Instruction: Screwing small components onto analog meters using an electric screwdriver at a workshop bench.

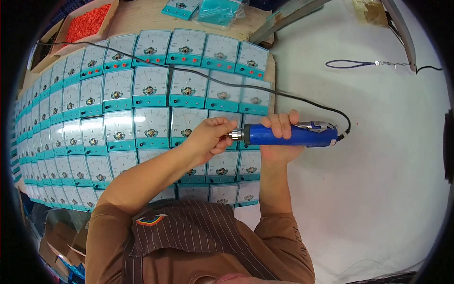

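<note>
My right hand [279,130] is wrapped around a blue electric screwdriver [302,135] held level, its tip pointing left. My left hand [213,137] pinches the metal chuck end [235,135] of the tool with thumb and fingers. A black cord [227,84] runs from the screwdriver's rear across the work and off to the upper left. Beneath both hands lies a tight grid of teal and white analogue meters [151,123], each with a dial face and small terminals.
A cardboard box of small red parts [90,21] sits at the upper left. More teal pieces in bags [215,10] lie at the top. A white table surface [378,165] spreads to the right, with a blue lanyard loop [350,63] on it. Cardboard boxes [61,246] stand at lower left.
</note>
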Demonstrator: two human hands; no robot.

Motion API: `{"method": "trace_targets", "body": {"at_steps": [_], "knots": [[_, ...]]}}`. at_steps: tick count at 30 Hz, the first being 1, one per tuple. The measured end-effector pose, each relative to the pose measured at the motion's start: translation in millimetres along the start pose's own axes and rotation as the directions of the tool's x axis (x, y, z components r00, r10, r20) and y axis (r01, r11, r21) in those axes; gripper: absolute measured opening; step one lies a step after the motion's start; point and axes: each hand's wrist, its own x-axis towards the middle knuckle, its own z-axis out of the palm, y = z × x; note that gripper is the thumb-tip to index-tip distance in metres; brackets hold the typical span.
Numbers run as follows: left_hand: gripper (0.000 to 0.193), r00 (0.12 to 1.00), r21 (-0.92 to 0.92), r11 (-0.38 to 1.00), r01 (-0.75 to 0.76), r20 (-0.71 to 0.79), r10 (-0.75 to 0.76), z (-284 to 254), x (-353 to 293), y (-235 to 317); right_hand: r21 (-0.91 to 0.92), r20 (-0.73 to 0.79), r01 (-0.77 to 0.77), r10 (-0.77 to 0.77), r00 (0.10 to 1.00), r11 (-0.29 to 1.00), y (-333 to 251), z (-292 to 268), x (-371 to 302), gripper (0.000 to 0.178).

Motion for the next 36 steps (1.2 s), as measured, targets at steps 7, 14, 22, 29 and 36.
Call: {"method": "trace_targets", "body": {"at_steps": [7,14,22,29,36], "knots": [[0.021,0.986,0.068,0.988,-0.136,-0.091,0.142,-8,4,-15,-0.194,0.062,0.162,-0.153,0.986,0.967,-10,6,-10,0.033],[0.022,0.949,0.035,0.991,-0.133,-0.284,0.137,9,-9,-26,-0.247,0.017,0.195,-0.197,0.98,0.949,8,8,-27,0.04],[0.017,0.989,0.094,0.993,-0.064,-0.124,0.076,-25,-4,-14,-0.686,0.11,0.45,-0.531,0.84,0.571,-41,-34,5,0.052],[0.017,1.0,0.15,0.989,-0.014,0.017,0.011,-39,-12,-18,-0.623,-0.096,0.335,-0.494,0.864,0.707,-43,-69,14,0.055],[0.018,1.0,0.171,0.985,-0.017,0.0,0.017,-40,-14,-14,-0.692,-0.063,0.285,-0.449,0.891,0.663,-39,-79,17,0.052]]}}
